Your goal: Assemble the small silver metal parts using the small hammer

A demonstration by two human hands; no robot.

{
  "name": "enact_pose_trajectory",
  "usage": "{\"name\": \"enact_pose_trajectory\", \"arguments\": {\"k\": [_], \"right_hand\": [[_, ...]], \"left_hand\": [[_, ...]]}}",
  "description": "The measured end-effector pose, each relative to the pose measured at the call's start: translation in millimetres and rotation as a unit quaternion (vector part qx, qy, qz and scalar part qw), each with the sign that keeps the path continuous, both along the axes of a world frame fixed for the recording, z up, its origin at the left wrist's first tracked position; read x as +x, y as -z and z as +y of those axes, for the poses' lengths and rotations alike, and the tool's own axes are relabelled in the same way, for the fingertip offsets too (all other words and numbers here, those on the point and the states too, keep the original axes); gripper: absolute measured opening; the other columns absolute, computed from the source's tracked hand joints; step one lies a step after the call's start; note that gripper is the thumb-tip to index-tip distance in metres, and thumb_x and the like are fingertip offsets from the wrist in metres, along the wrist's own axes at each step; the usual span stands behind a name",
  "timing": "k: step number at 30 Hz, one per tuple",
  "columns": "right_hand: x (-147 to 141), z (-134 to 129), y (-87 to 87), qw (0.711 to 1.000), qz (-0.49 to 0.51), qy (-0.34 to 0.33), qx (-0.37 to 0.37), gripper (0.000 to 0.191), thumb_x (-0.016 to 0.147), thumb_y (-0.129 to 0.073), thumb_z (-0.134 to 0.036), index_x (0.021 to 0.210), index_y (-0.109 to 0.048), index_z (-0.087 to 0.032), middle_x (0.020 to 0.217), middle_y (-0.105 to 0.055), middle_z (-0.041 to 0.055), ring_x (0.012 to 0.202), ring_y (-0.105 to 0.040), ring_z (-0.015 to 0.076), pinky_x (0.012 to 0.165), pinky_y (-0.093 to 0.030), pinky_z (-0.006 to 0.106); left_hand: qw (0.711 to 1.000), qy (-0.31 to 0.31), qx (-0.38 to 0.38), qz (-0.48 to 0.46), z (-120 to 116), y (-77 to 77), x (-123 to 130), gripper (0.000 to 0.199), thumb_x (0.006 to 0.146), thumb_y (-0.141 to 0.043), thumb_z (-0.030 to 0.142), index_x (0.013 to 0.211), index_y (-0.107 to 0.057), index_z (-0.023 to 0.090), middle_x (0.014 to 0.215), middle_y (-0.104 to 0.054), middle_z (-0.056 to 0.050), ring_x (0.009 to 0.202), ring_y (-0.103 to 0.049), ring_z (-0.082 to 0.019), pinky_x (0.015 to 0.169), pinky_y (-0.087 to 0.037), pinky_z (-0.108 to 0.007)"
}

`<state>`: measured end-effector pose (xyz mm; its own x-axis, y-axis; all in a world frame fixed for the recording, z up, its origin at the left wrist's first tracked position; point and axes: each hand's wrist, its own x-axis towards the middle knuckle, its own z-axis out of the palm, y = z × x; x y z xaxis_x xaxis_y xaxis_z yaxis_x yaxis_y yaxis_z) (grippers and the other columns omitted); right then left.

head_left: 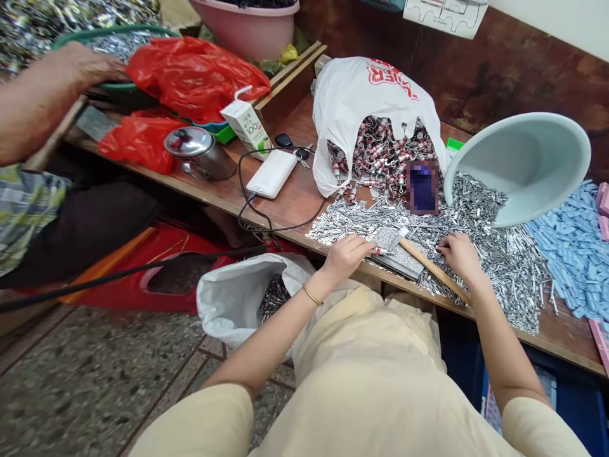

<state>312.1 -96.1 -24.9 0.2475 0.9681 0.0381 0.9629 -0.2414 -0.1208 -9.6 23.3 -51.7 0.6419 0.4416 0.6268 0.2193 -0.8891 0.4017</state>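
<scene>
My left hand [348, 255], with a bracelet on its wrist, pinches a small red-and-silver metal piece [379, 251] over the left end of a speckled flat block [404, 261]. A hammer [435, 271] with a wooden handle lies across the block, its pale head near the middle. To the right of the hammer, my right hand [459, 254] has its fingertips drawn together at the pile of silver metal parts [511, 279]; anything between them is too small to make out. Behind the block, a white plastic bag [380, 86] spills red-and-silver pieces [380, 155].
A tilted pale basin [528, 158] and light-blue pieces [571, 247] are at right. A phone [423, 188], power bank [272, 174], drink carton [247, 127] and steel mug [202, 152] stand or lie leftward. Another person's arm [42, 101] reaches in at far left. An open sack [233, 298] stands below.
</scene>
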Motion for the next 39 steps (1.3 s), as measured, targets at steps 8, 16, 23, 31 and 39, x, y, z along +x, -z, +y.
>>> {"name": "enact_pose_trajectory", "arguments": {"k": [8, 16, 23, 31, 39], "right_hand": [[-6, 8, -6.5, 0.994, 0.023, 0.059, 0.095, 0.03, 0.096, -0.043, -0.025, 0.097, -0.072, -0.016, 0.091, -0.073, 0.0127, 0.082, -0.06, 0.0255, 0.073, -0.04, 0.034], [-64, 29, -26.5, 0.974, 0.094, -0.009, 0.207, 0.026, 0.096, -0.048, -0.023, 0.095, -0.074, -0.02, 0.098, -0.073, 0.012, 0.096, -0.063, 0.0267, 0.087, -0.049, 0.041], [-142, 37, -18.6, 0.96, 0.196, -0.174, 0.101, 0.028, 0.095, -0.049, -0.016, 0.096, -0.076, -0.021, 0.088, -0.072, 0.0085, 0.085, -0.064, 0.0232, 0.079, -0.051, 0.035], [-141, 32, -22.0, 0.949, 0.253, -0.159, 0.099, 0.025, 0.092, -0.051, -0.014, 0.092, -0.075, -0.021, 0.088, -0.073, 0.0074, 0.087, -0.064, 0.0228, 0.081, -0.05, 0.035], [-146, 31, -15.0, 0.952, 0.253, -0.095, 0.146, 0.023, 0.091, -0.05, -0.016, 0.088, -0.073, -0.021, 0.09, -0.073, 0.0081, 0.089, -0.064, 0.023, 0.085, -0.05, 0.038]], "left_hand": [[0.999, 0.015, -0.048, -0.021, -1, 0.3, -1, 0.021, 0.102, -0.054, 0.029, 0.102, -0.072, 0.017, 0.094, -0.074, -0.008, 0.089, -0.068, -0.017, 0.079, -0.057, -0.031], [0.998, 0.011, -0.038, -0.05, -3, 1.8, -2, 0.018, 0.1, -0.058, 0.026, 0.1, -0.073, 0.016, 0.094, -0.077, -0.008, 0.089, -0.072, -0.016, 0.079, -0.06, -0.03], [0.997, -0.011, -0.072, -0.033, -6, 7.4, -1, 0.019, 0.1, -0.057, 0.027, 0.106, -0.073, 0.018, 0.096, -0.077, -0.007, 0.092, -0.072, -0.017, 0.083, -0.061, -0.033], [0.998, 0.007, -0.057, 0.0, -5, 7.4, -3, 0.025, 0.103, -0.049, 0.023, 0.112, -0.072, 0.02, 0.095, -0.074, -0.006, 0.089, -0.069, -0.015, 0.079, -0.058, -0.028], [0.999, 0.003, -0.05, 0.003, -2, 7.5, -1, 0.023, 0.102, -0.053, 0.027, 0.113, -0.072, 0.019, 0.09, -0.074, -0.006, 0.085, -0.068, -0.016, 0.078, -0.057, -0.03]]}}
